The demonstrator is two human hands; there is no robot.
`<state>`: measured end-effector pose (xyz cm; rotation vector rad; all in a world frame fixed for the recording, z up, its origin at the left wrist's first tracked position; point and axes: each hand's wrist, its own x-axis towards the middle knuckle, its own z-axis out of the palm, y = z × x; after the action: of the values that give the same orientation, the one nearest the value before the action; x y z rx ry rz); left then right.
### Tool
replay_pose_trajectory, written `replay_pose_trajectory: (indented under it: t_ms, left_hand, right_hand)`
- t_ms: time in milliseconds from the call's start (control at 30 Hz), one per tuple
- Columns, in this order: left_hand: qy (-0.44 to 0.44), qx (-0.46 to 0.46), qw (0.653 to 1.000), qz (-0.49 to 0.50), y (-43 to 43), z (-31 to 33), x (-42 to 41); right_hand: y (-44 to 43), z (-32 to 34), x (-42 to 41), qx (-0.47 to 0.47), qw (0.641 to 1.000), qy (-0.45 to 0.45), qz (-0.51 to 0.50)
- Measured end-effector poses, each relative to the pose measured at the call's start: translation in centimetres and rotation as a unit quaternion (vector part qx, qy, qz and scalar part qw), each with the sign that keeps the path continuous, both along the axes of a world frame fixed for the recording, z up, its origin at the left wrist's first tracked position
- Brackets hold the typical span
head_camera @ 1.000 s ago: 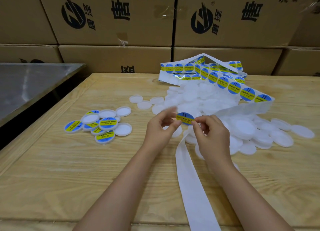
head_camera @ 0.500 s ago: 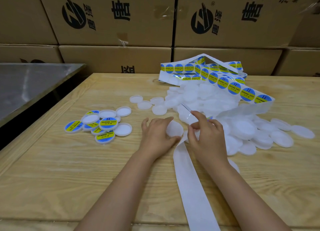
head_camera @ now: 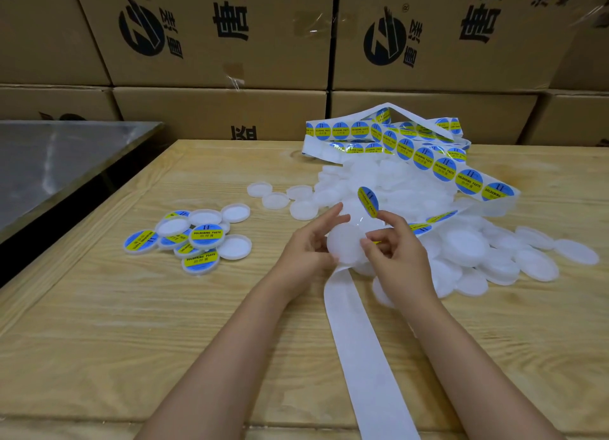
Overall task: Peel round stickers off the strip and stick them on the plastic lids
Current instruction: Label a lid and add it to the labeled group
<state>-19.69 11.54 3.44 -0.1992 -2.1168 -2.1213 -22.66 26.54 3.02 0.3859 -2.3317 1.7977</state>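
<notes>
At mid-frame the left hand [head_camera: 309, 246] grips a blank round white plastic lid [head_camera: 344, 246], while the right hand [head_camera: 399, 256], close beside it, holds a round blue-and-yellow sticker [head_camera: 368, 201] by its lower edge, upright, just above-right of the lid.

We're on the pale wooden counter [head_camera: 99, 341]: stickered lids [head_camera: 206, 237] clustered at left, 4 loose plain lids [head_camera: 275, 199] farther back, just beside the big heap of plain lids [head_camera: 468, 245]. The sticker strip [head_camera: 425, 158] drapes over that heap, its bare backing [head_camera: 362, 357] trailing across the wood to the near edge.
</notes>
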Motion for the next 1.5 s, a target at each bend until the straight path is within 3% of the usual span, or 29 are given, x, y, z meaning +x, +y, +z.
replay_pose_trajectory:
  t_ms: [167,367,567,967,1500]
  left_hand:
    - [-0.029,0.079,0.995,0.055,-0.2,-0.2,-0.3]
    - [-0.081,0.175,0.980,0.044,-0.3,-0.9,-0.7]
    - [-0.090,0.194,0.975,0.060,-0.5,-1.2,-0.8]
    - [-0.081,0.184,0.979,0.040,-0.8,-1.1,-0.8]
    - [-0.067,0.149,0.985,0.051,-0.7,-1.0,-0.7]
  right_hand:
    - [0.0,0.1,-0.2,-0.119,0.992,-0.040,0.025]
    - [0.0,0.4,-0.3,-0.164,0.986,-0.029,0.007]
    - [0.6,0.9,-0.7,-0.207,0.976,-0.061,-0.036]
    - [0.9,0.7,-0.5,-0.092,0.988,-0.118,0.024]
    - [0.9,0.5,-0.4,-0.071,0.990,-0.119,0.023]
